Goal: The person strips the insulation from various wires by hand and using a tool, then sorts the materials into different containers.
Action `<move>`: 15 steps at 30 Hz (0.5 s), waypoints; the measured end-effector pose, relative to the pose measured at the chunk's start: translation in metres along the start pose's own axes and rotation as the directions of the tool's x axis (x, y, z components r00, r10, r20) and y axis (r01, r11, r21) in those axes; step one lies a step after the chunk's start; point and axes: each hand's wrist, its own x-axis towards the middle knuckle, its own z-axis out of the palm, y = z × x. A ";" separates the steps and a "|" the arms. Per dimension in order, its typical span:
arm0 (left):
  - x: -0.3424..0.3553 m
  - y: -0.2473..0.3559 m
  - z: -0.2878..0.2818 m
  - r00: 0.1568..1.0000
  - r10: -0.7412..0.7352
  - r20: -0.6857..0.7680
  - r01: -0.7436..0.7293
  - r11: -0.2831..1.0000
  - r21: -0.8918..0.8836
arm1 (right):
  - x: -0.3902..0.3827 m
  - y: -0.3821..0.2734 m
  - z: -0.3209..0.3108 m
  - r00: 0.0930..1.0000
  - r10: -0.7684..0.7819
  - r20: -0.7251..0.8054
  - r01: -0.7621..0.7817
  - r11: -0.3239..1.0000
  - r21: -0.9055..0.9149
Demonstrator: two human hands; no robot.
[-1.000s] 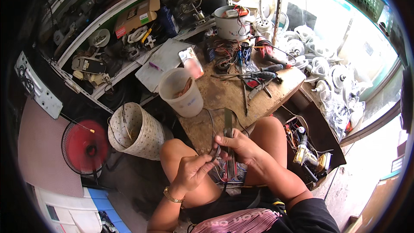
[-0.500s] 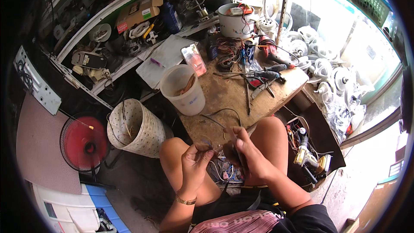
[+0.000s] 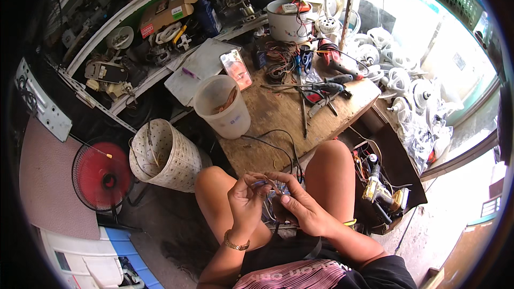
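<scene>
Above my lap both hands meet, fingers pinched close together. My left hand (image 3: 245,203) is closed on a thin wire whose bluish end (image 3: 259,183) shows at the fingertips. My right hand (image 3: 306,208) grips a thin, flat, blade-like piece (image 3: 274,186) against the wire; fingers hide most of it. Beneath that thumb is a dark brown piece (image 3: 284,210) whose kind I cannot make out. A black cable (image 3: 292,142) loops over the wooden bench just beyond my hands. Loose coloured wires lie below, between my legs, partly covered.
On the bench (image 3: 267,115) stand a translucent bucket (image 3: 230,120) with copper-coloured scraps, a phone (image 3: 235,69), pliers (image 3: 324,84) and a red power tool (image 3: 332,56). A speckled white bin (image 3: 182,163) and red fan (image 3: 101,176) are left; a drill (image 3: 377,192) lies in a box right.
My right hand has moved left and tilted the blade-like piece down to my left fingers, so the hands now meet. The black cable forms a larger loop on the bench. The view has shifted slightly.
</scene>
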 end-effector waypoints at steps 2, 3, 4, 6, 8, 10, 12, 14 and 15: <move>0.000 -0.001 0.000 1.000 0.003 0.001 -0.003 1.000 -0.005 | 0.000 0.001 -0.002 0.999 -0.048 0.018 0.050 0.993 -0.111; -0.001 -0.002 0.000 1.000 0.004 0.006 -0.003 1.000 -0.011 | -0.001 0.002 -0.002 0.999 -0.048 0.017 0.050 0.993 -0.111; -0.001 -0.002 0.000 1.000 0.003 0.007 -0.003 1.000 -0.011 | -0.001 0.003 -0.001 1.000 0.001 0.006 -0.001 0.999 -0.039; -0.001 0.001 0.003 1.000 0.009 -0.003 -0.009 1.000 -0.008 | -0.002 0.006 -0.001 0.999 0.051 -0.002 -0.051 0.998 0.034; 0.001 0.005 0.006 1.000 0.012 0.001 -0.012 1.000 -0.011 | -0.004 0.008 -0.003 1.000 0.030 -0.003 -0.030 0.999 -0.020; 0.000 0.003 0.004 1.000 0.017 -0.002 -0.017 1.000 -0.012 | -0.004 0.010 -0.003 1.000 -0.003 -0.003 0.003 0.999 -0.043; 0.001 -0.004 0.000 0.996 0.083 0.024 -0.084 0.995 0.058 | -0.005 0.012 -0.003 1.000 -0.029 -0.006 0.029 0.998 -0.049; 0.002 0.001 0.004 0.996 0.082 0.024 -0.083 0.996 0.044 | -0.005 0.014 -0.003 0.997 -0.075 0.007 0.075 0.993 -0.088; 0.002 0.004 0.006 0.997 0.078 0.022 -0.078 0.996 0.032 | -0.005 0.014 -0.003 0.997 -0.073 0.007 0.074 0.993 -0.087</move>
